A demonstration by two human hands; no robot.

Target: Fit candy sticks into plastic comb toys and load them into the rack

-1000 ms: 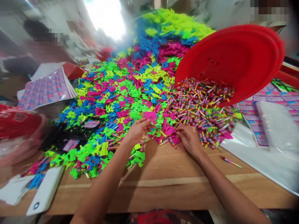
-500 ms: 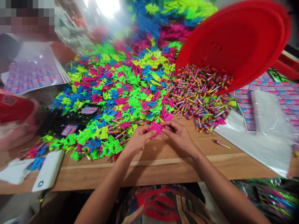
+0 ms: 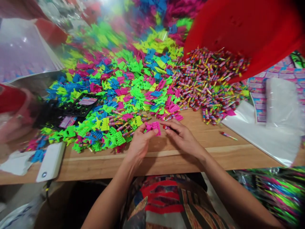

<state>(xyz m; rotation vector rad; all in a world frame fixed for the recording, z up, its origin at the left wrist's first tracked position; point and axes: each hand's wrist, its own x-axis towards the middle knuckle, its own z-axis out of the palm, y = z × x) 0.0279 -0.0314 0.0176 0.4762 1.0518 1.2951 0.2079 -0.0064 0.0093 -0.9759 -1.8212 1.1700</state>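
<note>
My left hand (image 3: pixel 140 141) is closed on a bright pink plastic piece (image 3: pixel 154 127) with ridged slots, pinched between thumb and fingers over the table's near part. A short way to the right, my right hand (image 3: pixel 182 136) pinches a small printed tube (image 3: pixel 166 127) with a red end; most of the tube is hidden by the fingers. The two held things are apart. Beyond my hands spreads a heap of green, pink, blue and yellow plastic pieces (image 3: pixel 137 87). Right of it lies a pile of similar printed tubes with thin sticks (image 3: pixel 205 79).
A large red basin (image 3: pixel 238 35) leans over the tubes. Clear plastic bags (image 3: pixel 262 136) and printed sheets (image 3: pixel 259 105) lie right. One loose tube (image 3: pixel 228 136) rests nearby. Black trays (image 3: pixel 83 109) and a white power bank (image 3: pixel 51 162) are left, on the wooden table (image 3: pixel 190 162).
My hands have drawn slightly apart; the pink piece has turned and the tube sits away from it. The view has tipped downward.
</note>
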